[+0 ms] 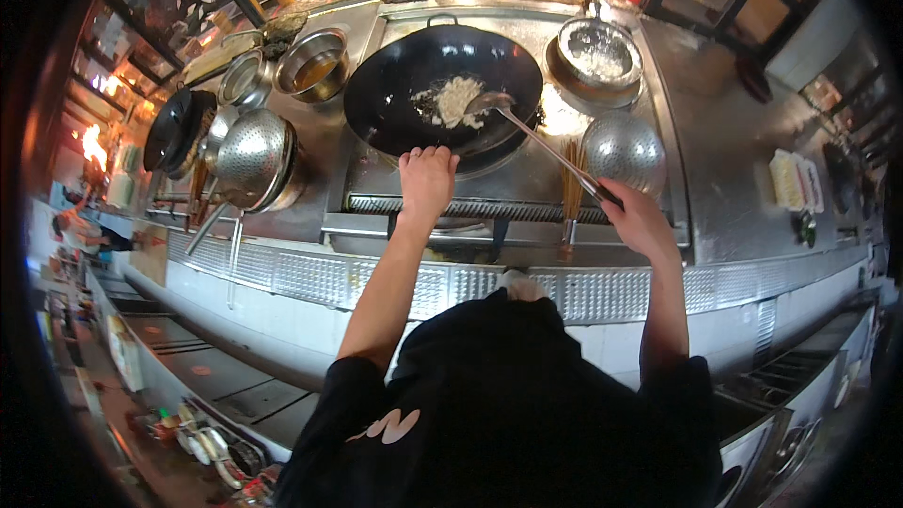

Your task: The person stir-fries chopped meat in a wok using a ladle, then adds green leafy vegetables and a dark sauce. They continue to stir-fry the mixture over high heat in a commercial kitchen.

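A large black wok (395, 70) sits on the steel range in front of me, with pale, cream-coloured food (455, 100) in its middle. My left hand (429, 173) has its fingers over the near rim of the wok; whether a handle or cloth is under them is hidden. In my right hand (638, 219) is the dark grip of a long metal wok ladle (540, 140). The ladle's head rests at the right side of the food. Right of the wok, a perforated metal strainer (622, 154) lies near my right hand, beside a bamboo wok brush (573, 180).
At the left stand a steel pot with brown liquid (314, 74), a large perforated strainer (250, 155) and another black wok (166, 130). A metal strainer over a bowl (600, 53) stands back right. White trays (797, 180) lie far right. Another person (88, 233) is far left, near a flame (92, 144).
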The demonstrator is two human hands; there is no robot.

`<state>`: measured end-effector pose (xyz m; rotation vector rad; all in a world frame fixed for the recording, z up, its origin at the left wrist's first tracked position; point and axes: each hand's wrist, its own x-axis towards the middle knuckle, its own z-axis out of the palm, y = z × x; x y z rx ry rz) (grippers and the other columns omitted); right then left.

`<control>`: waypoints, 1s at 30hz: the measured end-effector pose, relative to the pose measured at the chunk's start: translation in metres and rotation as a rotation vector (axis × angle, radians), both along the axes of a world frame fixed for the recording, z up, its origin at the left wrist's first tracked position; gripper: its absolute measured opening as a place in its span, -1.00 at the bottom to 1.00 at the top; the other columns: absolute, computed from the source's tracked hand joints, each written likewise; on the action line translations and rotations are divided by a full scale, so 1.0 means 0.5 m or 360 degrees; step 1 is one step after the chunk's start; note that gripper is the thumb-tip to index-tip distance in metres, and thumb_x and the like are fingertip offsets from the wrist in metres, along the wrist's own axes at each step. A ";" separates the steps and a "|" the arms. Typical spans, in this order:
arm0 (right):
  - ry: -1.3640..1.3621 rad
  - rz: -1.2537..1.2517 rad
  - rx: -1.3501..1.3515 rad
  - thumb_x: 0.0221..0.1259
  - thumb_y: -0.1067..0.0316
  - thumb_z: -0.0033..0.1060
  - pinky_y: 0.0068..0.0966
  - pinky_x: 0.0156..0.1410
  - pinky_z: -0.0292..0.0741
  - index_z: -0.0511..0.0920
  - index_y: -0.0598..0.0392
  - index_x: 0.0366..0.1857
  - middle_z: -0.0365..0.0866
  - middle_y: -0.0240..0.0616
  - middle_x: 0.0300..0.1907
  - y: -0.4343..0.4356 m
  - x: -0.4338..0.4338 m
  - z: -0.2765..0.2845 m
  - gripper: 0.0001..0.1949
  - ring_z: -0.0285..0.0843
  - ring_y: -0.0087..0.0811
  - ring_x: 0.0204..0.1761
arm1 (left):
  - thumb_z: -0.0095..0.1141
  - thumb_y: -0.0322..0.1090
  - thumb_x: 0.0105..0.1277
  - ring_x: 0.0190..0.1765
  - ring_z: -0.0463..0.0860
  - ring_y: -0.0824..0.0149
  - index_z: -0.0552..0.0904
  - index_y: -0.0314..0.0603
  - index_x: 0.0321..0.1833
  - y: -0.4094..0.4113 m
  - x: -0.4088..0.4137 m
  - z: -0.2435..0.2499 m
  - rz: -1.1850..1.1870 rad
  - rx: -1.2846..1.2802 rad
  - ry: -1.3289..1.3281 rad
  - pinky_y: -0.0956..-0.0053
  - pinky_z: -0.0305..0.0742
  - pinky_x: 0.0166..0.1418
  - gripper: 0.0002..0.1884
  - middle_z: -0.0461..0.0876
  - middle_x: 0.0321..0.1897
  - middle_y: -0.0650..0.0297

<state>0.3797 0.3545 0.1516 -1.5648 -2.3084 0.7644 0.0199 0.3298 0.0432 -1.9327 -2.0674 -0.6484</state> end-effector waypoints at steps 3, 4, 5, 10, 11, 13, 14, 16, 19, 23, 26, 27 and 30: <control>-0.0167 0.0022 0.0148 0.42 0.31 0.23 -0.20 0.11 0.59 0.59 -0.11 0.35 0.75 0.02 0.01 -0.090 -0.009 0.076 -0.57 0.72 0.06 0.04 | 0.24 -0.21 0.41 -0.15 0.66 0.02 0.68 -0.12 -0.30 -0.122 0.018 0.070 -0.0185 -0.0031 -0.0126 0.08 0.45 0.03 -0.83 0.73 -0.31 0.15; -0.0245 0.0049 0.0157 0.41 0.32 0.24 -0.19 0.12 0.59 0.59 -0.12 0.35 0.76 0.01 0.03 -0.122 -0.037 0.105 -0.57 0.72 0.05 0.05 | 0.28 -0.22 0.36 -0.19 0.66 0.05 0.68 -0.11 -0.34 -0.166 0.013 0.060 -0.0234 0.0000 -0.0157 0.11 0.45 0.00 -0.83 0.73 -0.35 0.16; -0.0322 0.0076 0.0168 0.40 0.33 0.24 -0.18 0.13 0.59 0.60 -0.13 0.35 0.76 -0.01 0.04 -0.144 -0.063 0.117 -0.57 0.72 0.04 0.06 | 0.29 -0.21 0.36 -0.18 0.67 0.04 0.69 -0.12 -0.35 -0.205 0.010 0.056 -0.0224 -0.0115 -0.0166 0.13 0.46 0.00 -0.82 0.74 -0.35 0.15; -0.0189 0.0164 0.0267 0.42 0.35 0.26 -0.31 -0.01 0.60 0.57 -0.07 0.39 0.77 -0.08 -0.09 -0.178 -0.092 -0.034 -0.54 0.75 -0.13 -0.17 | 0.31 -0.22 0.35 -0.13 0.69 0.04 0.75 -0.15 -0.29 -0.343 -0.023 -0.012 -0.0238 -0.0204 -0.0336 0.11 0.46 0.04 -0.84 0.78 -0.33 0.15; -0.0042 0.0044 0.0074 0.44 0.35 0.25 -0.36 -0.05 0.59 0.56 -0.05 0.41 0.75 -0.13 -0.14 -0.194 -0.100 -0.057 -0.54 0.71 -0.22 -0.22 | 0.31 -0.22 0.34 -0.13 0.69 0.04 0.75 -0.14 -0.29 -0.368 -0.029 -0.018 -0.0241 -0.0173 -0.0353 0.12 0.46 0.06 -0.84 0.77 -0.34 0.15; 0.0258 -0.0207 -0.0315 0.48 0.35 0.22 -0.44 -0.14 0.56 0.53 -0.01 0.44 0.72 -0.23 -0.23 -0.237 -0.122 -0.093 -0.53 0.65 -0.42 -0.32 | 0.33 -0.22 0.33 -0.12 0.69 0.04 0.77 -0.13 -0.27 -0.414 -0.039 -0.017 -0.0247 -0.0120 -0.0377 0.13 0.45 0.10 -0.85 0.77 -0.35 0.17; 0.0471 -0.0302 -0.0440 0.50 0.31 0.22 -0.52 -0.22 0.51 0.51 0.01 0.46 0.63 -0.36 -0.31 -0.255 -0.134 -0.124 -0.53 0.53 -0.60 -0.36 | 0.35 -0.22 0.31 -0.13 0.68 0.05 0.78 -0.11 -0.27 -0.433 -0.040 -0.014 -0.0257 -0.0161 -0.0429 0.15 0.44 0.16 -0.86 0.78 -0.34 0.19; 0.0382 -0.0348 -0.0308 0.47 0.27 0.24 -0.38 0.05 0.56 0.50 0.04 0.46 0.71 -0.06 -0.04 -0.290 -0.168 -0.217 -0.50 0.68 -0.27 -0.05 | 0.36 -0.24 0.29 -0.14 0.68 0.06 0.78 -0.11 -0.28 -0.468 -0.033 -0.006 -0.0284 -0.0259 -0.0428 0.16 0.44 0.16 -0.87 0.78 -0.32 0.19; 0.0423 -0.0293 -0.0457 0.43 0.24 0.27 -0.31 0.20 0.59 0.47 0.05 0.47 0.74 0.09 0.12 -0.358 -0.216 -0.226 -0.46 0.75 -0.05 0.11 | 0.36 -0.25 0.27 -0.12 0.68 0.08 0.76 -0.10 -0.31 -0.511 -0.026 0.006 -0.0269 -0.0249 -0.0439 0.15 0.43 0.18 -0.88 0.77 -0.32 0.20; 0.0340 -0.0009 -0.0528 0.43 0.23 0.28 -0.30 0.20 0.58 0.43 0.03 0.50 0.73 0.12 0.12 -0.447 -0.192 -0.158 -0.43 0.75 -0.03 0.12 | 0.37 -0.25 0.26 -0.12 0.68 0.08 0.75 -0.07 -0.31 -0.541 -0.028 -0.008 -0.0228 -0.0272 -0.0552 0.15 0.43 0.19 -0.90 0.76 -0.33 0.21; 0.0214 0.0043 -0.0735 0.44 0.22 0.29 -0.30 0.11 0.58 0.40 0.02 0.53 0.74 0.10 0.08 -0.495 -0.160 -0.073 -0.40 0.77 -0.08 0.04 | 0.37 -0.26 0.26 -0.13 0.67 0.08 0.76 -0.06 -0.30 -0.553 -0.007 -0.033 -0.0141 -0.0215 -0.0541 0.15 0.44 0.18 -0.91 0.75 -0.33 0.22; 0.0217 0.0032 -0.0840 0.44 0.21 0.28 -0.30 0.10 0.58 0.39 0.02 0.53 0.75 0.09 0.07 -0.496 -0.138 -0.060 -0.40 0.77 -0.08 0.02 | 0.37 -0.27 0.26 -0.13 0.67 0.08 0.77 -0.06 -0.30 -0.548 0.006 -0.033 -0.0132 -0.0182 -0.0525 0.15 0.44 0.17 -0.92 0.75 -0.32 0.22; 0.0142 0.0200 -0.0724 0.48 0.12 0.23 -0.27 0.12 0.58 0.40 0.01 0.53 0.75 0.07 0.05 -0.439 -0.076 -0.109 -0.41 0.75 -0.02 0.01 | 0.38 -0.28 0.25 -0.13 0.66 0.09 0.77 -0.07 -0.28 -0.537 0.051 -0.057 -0.0058 -0.0057 -0.0507 0.13 0.45 0.18 -0.92 0.75 -0.32 0.23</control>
